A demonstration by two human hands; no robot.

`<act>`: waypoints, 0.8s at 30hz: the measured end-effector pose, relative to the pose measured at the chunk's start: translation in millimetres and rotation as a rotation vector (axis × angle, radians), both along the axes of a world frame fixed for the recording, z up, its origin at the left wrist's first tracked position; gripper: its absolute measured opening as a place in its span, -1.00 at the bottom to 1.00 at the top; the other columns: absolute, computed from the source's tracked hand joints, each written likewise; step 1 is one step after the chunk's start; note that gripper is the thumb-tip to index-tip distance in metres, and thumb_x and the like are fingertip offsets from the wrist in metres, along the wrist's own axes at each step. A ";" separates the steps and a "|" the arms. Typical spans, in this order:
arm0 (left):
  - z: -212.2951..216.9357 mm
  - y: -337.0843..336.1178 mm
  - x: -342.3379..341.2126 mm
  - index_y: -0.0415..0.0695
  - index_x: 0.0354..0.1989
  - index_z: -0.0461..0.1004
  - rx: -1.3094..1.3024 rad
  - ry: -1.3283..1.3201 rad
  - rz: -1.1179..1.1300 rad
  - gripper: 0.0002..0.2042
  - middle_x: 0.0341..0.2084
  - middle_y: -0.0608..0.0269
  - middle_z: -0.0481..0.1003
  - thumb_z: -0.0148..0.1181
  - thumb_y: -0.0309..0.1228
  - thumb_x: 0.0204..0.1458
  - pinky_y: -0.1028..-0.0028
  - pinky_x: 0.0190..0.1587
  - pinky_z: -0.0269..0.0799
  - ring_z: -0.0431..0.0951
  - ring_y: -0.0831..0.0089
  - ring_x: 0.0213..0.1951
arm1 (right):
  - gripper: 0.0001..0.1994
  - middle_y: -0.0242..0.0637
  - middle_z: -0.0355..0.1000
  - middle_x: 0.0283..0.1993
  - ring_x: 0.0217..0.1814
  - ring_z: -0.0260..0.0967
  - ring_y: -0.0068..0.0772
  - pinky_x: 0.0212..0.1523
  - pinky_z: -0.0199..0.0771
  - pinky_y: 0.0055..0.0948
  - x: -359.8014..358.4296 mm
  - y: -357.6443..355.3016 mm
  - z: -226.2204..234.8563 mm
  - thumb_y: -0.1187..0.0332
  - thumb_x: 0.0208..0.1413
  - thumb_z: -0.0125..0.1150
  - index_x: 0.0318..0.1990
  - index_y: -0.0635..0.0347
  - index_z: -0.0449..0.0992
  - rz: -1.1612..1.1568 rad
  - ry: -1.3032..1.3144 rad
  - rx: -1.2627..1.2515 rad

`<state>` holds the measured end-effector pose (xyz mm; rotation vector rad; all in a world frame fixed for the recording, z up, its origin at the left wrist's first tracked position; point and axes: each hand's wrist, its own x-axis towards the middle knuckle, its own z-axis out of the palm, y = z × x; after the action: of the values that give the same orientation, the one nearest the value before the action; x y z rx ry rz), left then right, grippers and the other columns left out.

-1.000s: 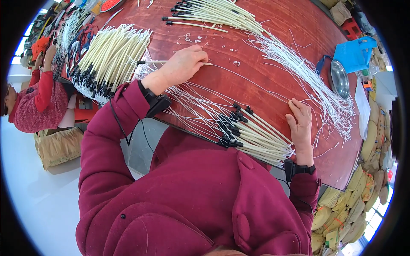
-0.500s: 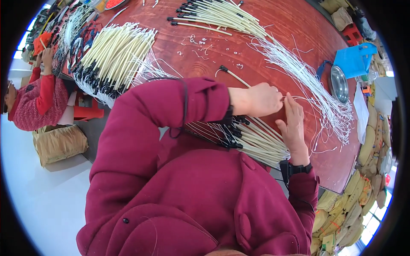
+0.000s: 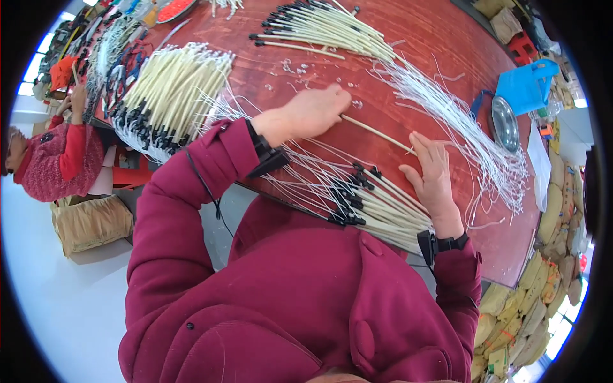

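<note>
A thin cream-coloured stick (image 3: 378, 133) slants over the red table in front of me. My left hand (image 3: 317, 110) is closed around its left end and hides that end. At the other end is my right hand (image 3: 431, 169), its thumb apart from the fingers; the fingertips are beside the stick's tip, and whether they touch it I cannot tell. Just below, along the table's near edge, lies a bundle of cream sticks (image 3: 389, 214) with black ends and white strings running left under my left wrist.
A large pile of similar sticks (image 3: 175, 86) lies left, another bundle (image 3: 325, 29) at the back, trailing white strings (image 3: 472, 137). A metal dish (image 3: 505, 124) and a blue plastic container (image 3: 527, 86) stand at right. Another person (image 3: 60, 153) sits at far left.
My left hand has moved left and away from my right hand, to the stick's left end, whose black tip showed before. My right hand has barely moved.
</note>
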<state>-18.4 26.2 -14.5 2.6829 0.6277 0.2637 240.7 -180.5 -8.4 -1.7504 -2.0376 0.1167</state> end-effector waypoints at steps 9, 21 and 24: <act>47.9 -33.2 2.5 -0.18 -0.15 0.35 -0.396 -0.278 -0.140 -0.81 -0.41 0.08 0.53 0.24 -0.56 0.14 0.28 -0.26 0.47 0.59 0.10 -0.32 | -0.74 -0.26 0.55 -0.02 0.03 0.41 -0.16 0.07 0.32 -0.21 -4.7 1.3 7.7 0.38 0.03 0.40 -0.11 0.23 0.62 0.071 0.001 0.082; 54.7 -15.6 -68.1 -0.18 -0.19 0.50 -0.780 -0.101 0.232 -0.83 -0.57 0.48 0.49 0.30 -0.37 0.19 0.62 -0.56 0.25 0.41 0.72 -0.56 | -0.84 -0.37 0.63 0.00 0.00 0.47 -0.23 0.07 0.34 -0.24 6.1 -5.4 47.4 0.39 0.06 0.33 -0.19 0.13 0.67 0.107 -0.071 0.172; 42.2 16.5 -123.3 -0.08 -0.26 0.51 -0.824 -0.249 0.524 -0.88 -0.57 0.54 0.42 0.28 -0.33 0.24 0.69 -0.61 0.07 0.28 0.81 -0.59 | -0.81 -0.38 0.63 0.01 0.02 0.47 -0.24 0.09 0.34 -0.23 11.5 -27.0 46.3 0.40 0.04 0.34 -0.17 0.13 0.67 0.059 -0.078 0.163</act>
<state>-141.6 42.7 27.7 1.6478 1.0663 0.3670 252.3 -207.5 38.0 -1.6188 -2.0912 -0.0976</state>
